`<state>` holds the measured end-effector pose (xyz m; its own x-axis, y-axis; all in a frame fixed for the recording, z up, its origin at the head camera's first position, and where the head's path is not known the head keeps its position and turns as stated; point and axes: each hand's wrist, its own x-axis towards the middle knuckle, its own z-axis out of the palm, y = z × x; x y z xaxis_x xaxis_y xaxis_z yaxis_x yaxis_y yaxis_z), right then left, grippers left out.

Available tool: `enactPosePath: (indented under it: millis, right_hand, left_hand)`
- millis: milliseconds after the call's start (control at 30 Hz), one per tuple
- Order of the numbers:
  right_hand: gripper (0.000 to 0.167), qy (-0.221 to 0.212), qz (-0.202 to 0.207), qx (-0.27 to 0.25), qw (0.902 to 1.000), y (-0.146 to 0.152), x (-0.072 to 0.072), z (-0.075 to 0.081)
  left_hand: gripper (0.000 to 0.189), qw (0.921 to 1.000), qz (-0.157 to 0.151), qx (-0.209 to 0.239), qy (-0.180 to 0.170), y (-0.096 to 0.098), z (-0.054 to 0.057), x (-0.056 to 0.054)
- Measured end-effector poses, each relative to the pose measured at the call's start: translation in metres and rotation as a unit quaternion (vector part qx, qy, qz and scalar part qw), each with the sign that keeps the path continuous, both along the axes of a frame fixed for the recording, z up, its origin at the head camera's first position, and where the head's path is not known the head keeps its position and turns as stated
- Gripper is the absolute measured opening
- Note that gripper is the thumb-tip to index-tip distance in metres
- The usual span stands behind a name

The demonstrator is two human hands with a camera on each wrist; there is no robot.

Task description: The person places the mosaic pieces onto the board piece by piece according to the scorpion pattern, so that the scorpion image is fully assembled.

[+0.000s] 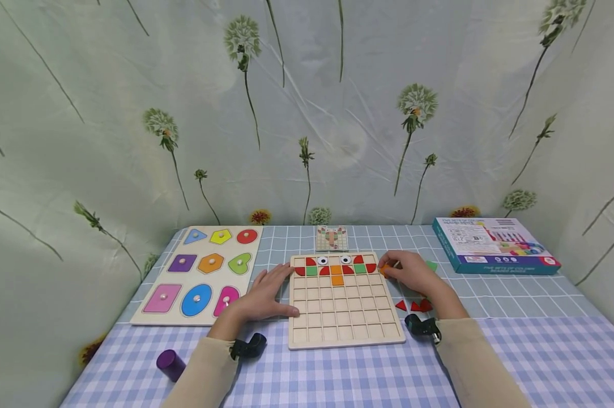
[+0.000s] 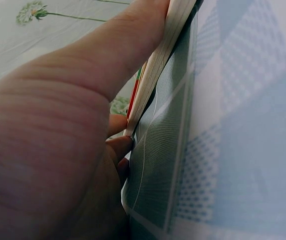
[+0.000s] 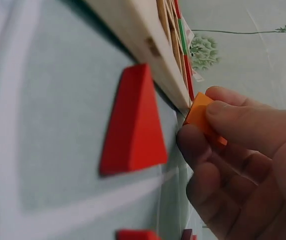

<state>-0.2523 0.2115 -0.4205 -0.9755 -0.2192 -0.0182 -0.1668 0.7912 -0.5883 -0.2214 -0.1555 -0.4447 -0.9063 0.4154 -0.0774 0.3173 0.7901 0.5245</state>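
Observation:
A wooden grid board (image 1: 344, 318) lies flat on the cloth, with red, green, orange and eye-printed pieces filling cells in its top rows. My left hand (image 1: 263, 296) rests at its left side, fingertips touching near the upper corner and the extended thumb (image 2: 128, 45) against the edge. Beside the upper right corner, my right hand (image 1: 411, 273) pinches a small orange piece (image 3: 198, 114) between thumb and fingers. A red triangular piece (image 3: 133, 130) lies on the cloth near the board's right side. Several red pieces (image 1: 416, 306) and a green piece (image 1: 431, 265) are around the right forearm.
A small pattern card (image 1: 331, 239) stands behind the board. To the left lies a peg puzzle board (image 1: 195, 282) with coloured shapes. A purple cylinder (image 1: 170, 364) stands near the left sleeve. A printed box (image 1: 494, 246) sits at the back right.

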Motion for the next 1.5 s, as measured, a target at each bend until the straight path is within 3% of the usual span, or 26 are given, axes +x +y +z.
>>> enactPosePath:
  millis: [433, 867, 1300, 1500]
  right_hand:
    - [0.031, -0.039, -0.010, -0.031, 0.9987, -0.006, -0.001, 0.003]
    - [0.032, -0.028, -0.014, -0.020, 0.9993, -0.013, 0.002, 0.007]
    - [0.031, -0.004, 0.020, -0.012, 0.9997, -0.019, 0.003, 0.004]
    - [0.030, -0.005, 0.015, -0.018, 0.9997, -0.025, 0.004, 0.008]
  left_hand:
    - [0.106, 1.0000, 0.000, 0.001, 0.002, 0.002, 0.000, 0.001]
    - [0.105, 1.0000, 0.005, 0.004, -0.005, 0.003, 0.001, 0.002]
    - [0.106, 1.0000, 0.005, 0.001, -0.003, 0.002, 0.000, 0.001]
    - [0.106, 1.0000, 0.005, 0.004, 0.001, 0.001, 0.000, 0.001]
